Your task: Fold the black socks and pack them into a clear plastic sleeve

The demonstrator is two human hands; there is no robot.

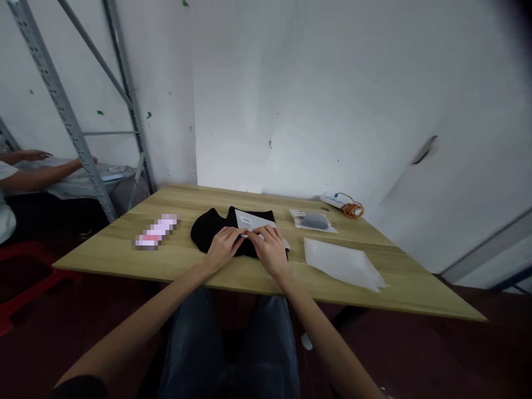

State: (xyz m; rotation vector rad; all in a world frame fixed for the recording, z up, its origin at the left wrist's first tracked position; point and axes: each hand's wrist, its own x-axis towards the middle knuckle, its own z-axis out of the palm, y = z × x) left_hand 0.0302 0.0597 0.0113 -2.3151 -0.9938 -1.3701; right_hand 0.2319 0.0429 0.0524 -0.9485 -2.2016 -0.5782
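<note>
A black cloth item (208, 224) lies flat on the wooden table in front of me; its exact kind does not show. On top of it rests a whitish plastic bag (264, 220) with a small label near its upper left corner. My left hand (226, 246) and my right hand (268, 248) meet at the near edge of this bag, fingertips pinched close together. Both hands are closed on the bag's edge, and the fingers cover part of it. The black cloth extends out to the left and beneath my hands.
Right of my hands are a filled, labelled bag (313, 220) and a flat whitish bag (343, 261). A power strip (332, 200) with a coiled orange cable (352, 209) sits at the back. A blurred-out pinkish object (158, 230) lies left. Beyond the metal rack (66, 111), another person's arm (45, 176) shows.
</note>
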